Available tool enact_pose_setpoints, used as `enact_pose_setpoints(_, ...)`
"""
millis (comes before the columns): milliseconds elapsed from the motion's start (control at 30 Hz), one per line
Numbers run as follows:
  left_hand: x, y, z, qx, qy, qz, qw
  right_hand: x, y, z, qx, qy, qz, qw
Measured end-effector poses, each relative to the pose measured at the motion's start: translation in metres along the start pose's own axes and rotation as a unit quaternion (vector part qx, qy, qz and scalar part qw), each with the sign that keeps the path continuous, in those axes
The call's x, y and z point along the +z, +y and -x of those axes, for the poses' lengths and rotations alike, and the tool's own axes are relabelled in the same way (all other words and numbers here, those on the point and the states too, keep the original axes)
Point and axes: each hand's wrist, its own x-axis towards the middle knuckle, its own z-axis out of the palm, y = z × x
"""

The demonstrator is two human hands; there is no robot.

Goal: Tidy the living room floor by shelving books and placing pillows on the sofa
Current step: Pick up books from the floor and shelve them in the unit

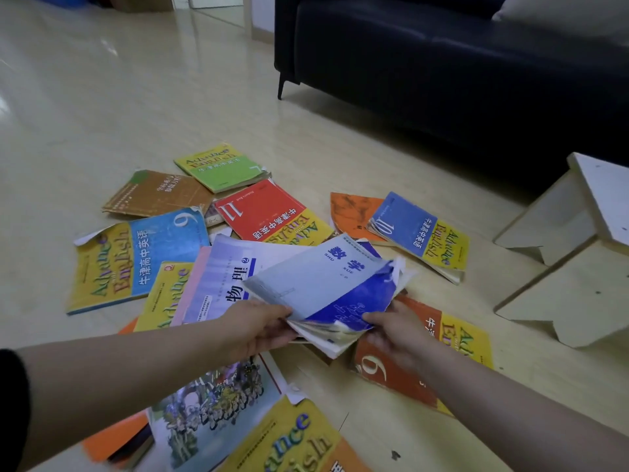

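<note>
From the head view, a worn paperback maths book (326, 284), its cover pale grey above and deep blue below with frayed, curling page corners, is held just above the scattered books in the middle of the glossy cream floor (102, 97). The left hand (262, 327) pinches its near-left edge and the right hand (394, 330) pinches its near-right corner; the fingers are tucked beneath it.

Under it lies a lilac physics book (221, 284). Beyond lie a red "11" textbook (269, 212) and a blue "10" textbook (418, 229), both flat and dog-eared.

A dark, smooth-skinned sofa (442, 63) stands along the floor's far right side and carries a pale pillow (561, 15). A white, flat-panelled stool (578, 233) stands before the sofa.
</note>
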Motion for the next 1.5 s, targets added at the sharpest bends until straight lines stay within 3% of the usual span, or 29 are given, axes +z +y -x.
enact_pose_setpoints(67, -0.007, 0.001, 0.005, 0.011, 0.027, -0.125, 0.992, -0.009, -0.011, -0.005, -0.037, -0.007, 0.073, 0.997)
enact_pose_setpoints(200, -0.026, 0.009, -0.003, 0.164, 0.095, -0.333, 0.923, -0.023, -0.036, -0.013, -0.107, -0.064, 0.309, 0.943)
enact_pose_setpoints(267, -0.033, 0.014, -0.011, 0.225, 0.114, -0.414, 0.875, -0.018, -0.043, -0.017, -0.138, -0.082, 0.410, 0.898)
enact_pose_setpoints(400, -0.038, 0.022, -0.023, 0.271, 0.138, -0.484, 0.820, 0.005, -0.045, -0.034, -0.256, -0.004, 0.607, 0.752)
enact_pose_setpoints(500, -0.042, 0.028, -0.034, 0.299, 0.178, -0.544, 0.764, 0.023, -0.045, -0.045, -0.294, -0.004, 0.633, 0.716)
enact_pose_setpoints(567, -0.047, 0.028, -0.041, 0.278, 0.192, -0.585, 0.737, 0.029, -0.045, -0.052, -0.268, -0.033, 0.682, 0.680)
enact_pose_setpoints(633, -0.053, 0.023, -0.044, 0.235, 0.195, -0.602, 0.738, 0.028, -0.043, -0.057, -0.209, -0.038, 0.684, 0.698)
enact_pose_setpoints(700, -0.057, 0.015, -0.045, 0.203, 0.190, -0.594, 0.755, 0.018, -0.035, -0.060, -0.192, 0.008, 0.678, 0.709)
enact_pose_setpoints(767, -0.057, 0.011, -0.046, 0.196, 0.187, -0.602, 0.751, -0.001, -0.024, -0.061, -0.185, 0.057, 0.677, 0.710)
enact_pose_setpoints(800, -0.058, 0.011, -0.047, 0.197, 0.190, -0.604, 0.749, -0.011, -0.017, -0.061, -0.163, 0.066, 0.663, 0.728)
enact_pose_setpoints(933, -0.059, 0.014, -0.053, 0.192, 0.207, -0.592, 0.755, -0.030, 0.007, -0.054, 0.042, 0.048, 0.456, 0.888)
enact_pose_setpoints(1000, -0.058, 0.014, -0.055, 0.165, 0.222, -0.569, 0.774, -0.032, 0.011, -0.044, 0.105, 0.011, 0.393, 0.914)
enact_pose_setpoints(1267, -0.061, 0.018, -0.059, 0.102, 0.259, -0.533, 0.799, -0.023, 0.008, -0.053, -0.040, 0.080, 0.356, 0.930)
enact_pose_setpoints(1500, -0.091, 0.041, -0.073, 0.174, 0.315, -0.490, 0.794, 0.026, 0.000, -0.070, -0.022, 0.081, 0.241, 0.967)
